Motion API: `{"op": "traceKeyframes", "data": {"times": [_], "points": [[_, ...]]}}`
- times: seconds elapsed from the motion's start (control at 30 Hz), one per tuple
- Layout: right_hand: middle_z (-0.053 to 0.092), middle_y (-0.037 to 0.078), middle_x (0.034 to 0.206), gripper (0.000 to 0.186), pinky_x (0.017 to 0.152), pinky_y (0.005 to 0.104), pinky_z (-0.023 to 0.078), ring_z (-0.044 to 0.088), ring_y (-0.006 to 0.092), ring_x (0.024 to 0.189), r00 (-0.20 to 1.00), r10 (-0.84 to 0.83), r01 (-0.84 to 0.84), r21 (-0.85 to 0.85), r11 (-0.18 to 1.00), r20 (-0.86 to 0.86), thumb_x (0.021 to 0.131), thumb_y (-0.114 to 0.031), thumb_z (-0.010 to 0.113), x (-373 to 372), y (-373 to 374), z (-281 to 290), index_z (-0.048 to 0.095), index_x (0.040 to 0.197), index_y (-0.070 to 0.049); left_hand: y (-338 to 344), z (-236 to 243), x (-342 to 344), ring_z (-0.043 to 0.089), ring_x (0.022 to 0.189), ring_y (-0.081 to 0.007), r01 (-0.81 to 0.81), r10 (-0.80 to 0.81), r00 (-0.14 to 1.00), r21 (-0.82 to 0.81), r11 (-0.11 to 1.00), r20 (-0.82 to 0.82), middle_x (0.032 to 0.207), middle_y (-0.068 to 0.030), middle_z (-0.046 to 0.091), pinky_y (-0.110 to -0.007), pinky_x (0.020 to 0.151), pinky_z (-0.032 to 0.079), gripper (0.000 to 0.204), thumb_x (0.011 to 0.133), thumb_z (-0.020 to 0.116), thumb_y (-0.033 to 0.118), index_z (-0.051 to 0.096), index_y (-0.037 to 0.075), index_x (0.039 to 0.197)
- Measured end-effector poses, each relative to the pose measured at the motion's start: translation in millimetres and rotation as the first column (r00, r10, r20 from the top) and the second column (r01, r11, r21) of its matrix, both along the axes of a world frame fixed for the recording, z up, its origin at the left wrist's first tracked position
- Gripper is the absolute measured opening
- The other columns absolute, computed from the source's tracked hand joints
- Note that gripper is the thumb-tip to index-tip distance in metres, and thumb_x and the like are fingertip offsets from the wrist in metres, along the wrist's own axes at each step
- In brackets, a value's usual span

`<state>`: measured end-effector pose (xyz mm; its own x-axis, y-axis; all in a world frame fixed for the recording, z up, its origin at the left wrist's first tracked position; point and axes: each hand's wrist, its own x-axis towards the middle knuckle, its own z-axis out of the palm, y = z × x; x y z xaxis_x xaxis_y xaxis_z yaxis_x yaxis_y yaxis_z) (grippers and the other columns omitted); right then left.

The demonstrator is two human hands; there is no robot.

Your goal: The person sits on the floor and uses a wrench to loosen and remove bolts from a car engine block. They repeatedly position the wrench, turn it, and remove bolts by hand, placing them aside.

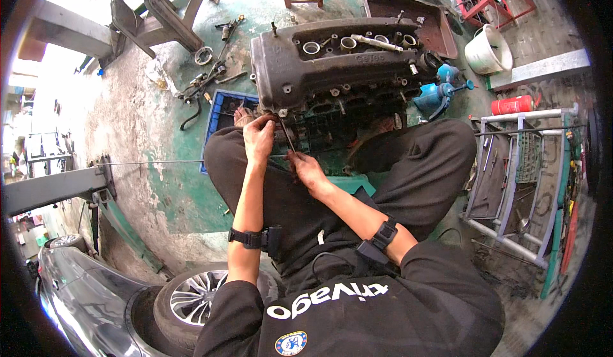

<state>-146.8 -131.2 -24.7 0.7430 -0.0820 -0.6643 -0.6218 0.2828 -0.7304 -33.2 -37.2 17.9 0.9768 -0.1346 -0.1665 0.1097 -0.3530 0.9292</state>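
Note:
A dark, grimy engine (325,69) stands on the floor between my bent legs, its ribbed cover on top. At its near left corner, the fingers of my left hand (258,140) are curled around the upper end of a slim metal wrench (287,133). The wrench slants down to my right hand (310,172), which is closed around its lower end. The wrench's head is hidden by my left fingers and the engine's edge, so the part it meets cannot be seen. A loose pale metal rod (377,43) lies across the engine cover.
A blue crate (216,127) sits beside my left leg. Tools and metal parts (207,79) lie on the floor farther left. Blue pump-like tools (437,95), a white bucket (488,49) and a metal rack (517,184) stand right. Behind lies a brown tray (440,28).

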Motion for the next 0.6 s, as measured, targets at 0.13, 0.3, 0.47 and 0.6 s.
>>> {"op": "traceKeyframes", "data": {"times": [0.13, 0.3, 0.47, 0.6], "points": [[0.052, -0.001, 0.068, 0.033, 0.052, 0.0246, 0.038, 0.047, 0.0084, 0.062, 1.000, 0.020, -0.020, -0.008, 1.000, 0.015, 0.093, -0.035, 0.045, -1, 11, -14, 0.058, 0.099, -0.005, -2, 3, -2, 0.057, 0.070, -0.0093, -0.002, 0.002, 1.000, -0.032, 0.999, -0.004, 0.075, -0.0052, 0.064, -0.023, 0.065, 0.044, 0.020, 0.077, 0.057, 0.009, 0.064, -0.006, 0.089], [0.062, 0.002, 0.081, 0.032, 0.058, 0.0240, 0.042, 0.055, 0.0101, 0.073, 0.992, 0.122, -0.122, -0.077, 0.990, 0.005, 0.093, -0.030, 0.044, 5, 18, -46, 0.057, 0.105, -0.003, -2, 4, -3, 0.057, 0.070, -0.0094, 0.011, -0.018, 0.998, -0.127, 0.992, -0.054, 0.076, -0.0056, 0.065, -0.023, 0.065, 0.045, 0.019, 0.075, 0.063, 0.009, 0.064, -0.006, 0.087], [0.063, 0.004, 0.091, 0.030, 0.070, 0.0272, 0.047, 0.058, 0.0134, 0.085, 0.994, 0.104, -0.098, -0.157, 0.983, 0.033, 0.092, -0.020, 0.047, 13, 16, -66, 0.054, 0.114, 0.000, -4, 3, -5, 0.058, 0.070, -0.0105, 0.027, -0.024, 0.998, -0.054, 0.998, 0.057, 0.075, -0.0067, 0.065, -0.023, 0.066, 0.045, 0.014, 0.075, 0.063, 0.005, 0.063, -0.005, 0.085], [0.062, 0.009, 0.099, 0.030, 0.078, 0.0292, 0.048, 0.058, 0.0165, 0.092, 0.993, 0.099, -0.086, -0.173, 0.981, 0.069, 0.090, -0.014, 0.050, 18, 15, -67, 0.053, 0.113, 0.005, -7, 4, -8, 0.059, 0.069, -0.0127, 0.003, -0.002, 0.988, -0.006, 1.000, 0.154, 0.074, -0.0094, 0.065, -0.025, 0.067, 0.045, 0.011, 0.075, 0.061, 0.003, 0.063, -0.005, 0.083]]}}
